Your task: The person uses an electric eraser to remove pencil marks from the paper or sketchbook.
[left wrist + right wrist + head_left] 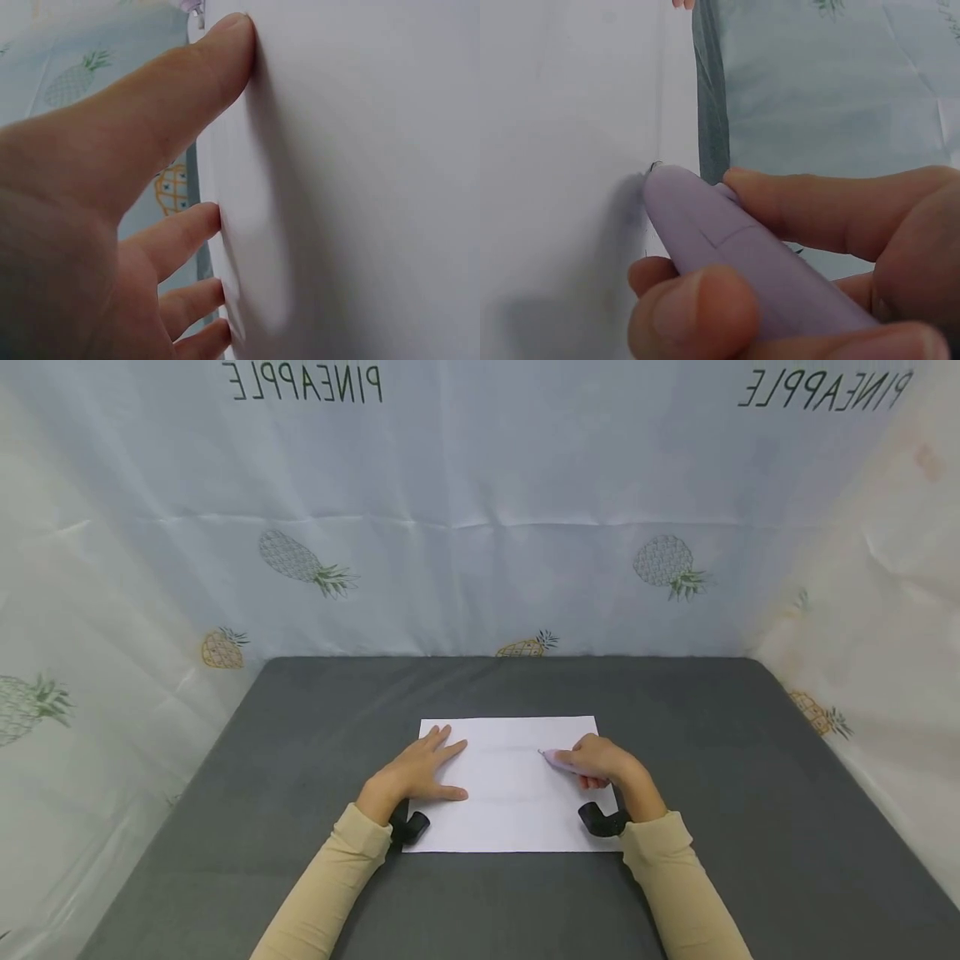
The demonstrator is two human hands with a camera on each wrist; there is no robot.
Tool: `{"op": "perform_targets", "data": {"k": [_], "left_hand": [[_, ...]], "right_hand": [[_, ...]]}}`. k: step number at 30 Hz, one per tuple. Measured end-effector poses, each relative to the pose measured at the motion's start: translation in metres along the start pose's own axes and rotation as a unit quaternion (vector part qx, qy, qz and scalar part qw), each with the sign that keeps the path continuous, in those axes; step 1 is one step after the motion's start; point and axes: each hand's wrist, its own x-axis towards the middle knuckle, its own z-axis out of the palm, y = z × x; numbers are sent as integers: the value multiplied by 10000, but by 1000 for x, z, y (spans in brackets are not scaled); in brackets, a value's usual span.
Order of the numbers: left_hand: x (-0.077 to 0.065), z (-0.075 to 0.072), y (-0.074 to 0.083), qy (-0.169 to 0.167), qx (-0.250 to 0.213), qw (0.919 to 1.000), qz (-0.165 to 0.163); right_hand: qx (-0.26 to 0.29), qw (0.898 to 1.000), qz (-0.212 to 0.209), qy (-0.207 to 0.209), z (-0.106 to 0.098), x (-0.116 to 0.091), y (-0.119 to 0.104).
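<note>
behind everything, across the top of the head view, you face a pale curtain (480,460) printed with pineapples. below it the dark table (480,902) spreads over the lower frame, and on it, just below the centre, lies your sheet of white paper (498,814), its longer sides running left to right.

your left hand (420,771) is on the paper's left part, fingers spread and thumb held apart; in the left wrist view the thumb and fingertips meet the sheet while the palm is raised off it. your right hand (603,762), on the paper's right part, curls round a purple tool (720,232), pinching it with the forefinger by a small button (726,191) on its side.

that tool is the thing to watch. in the head view its long axis slants from lower right to upper left, pointing out of your right hand toward the paper's middle; your left hand is well apart, across the sheet. i'd judge that everything turns on its little tip (656,165), close against the paper; you can't tell from here whether it touches.
</note>
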Motion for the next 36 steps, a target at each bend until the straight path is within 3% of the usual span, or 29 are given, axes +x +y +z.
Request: {"op": "perform_targets", "data": {"k": [17, 25, 36], "left_hand": [[1, 0, -2, 72, 125, 9999, 62], [1, -1, -1, -78, 170, 9998, -14], [8, -1, -2, -144, 235, 9996, -42]], "right_hand": [[-125, 9999, 10, -101, -3, 1, 0], [-86, 9998, 96, -177, -5, -1, -1], [-161, 9995, -235, -116, -1, 5, -2]]}}
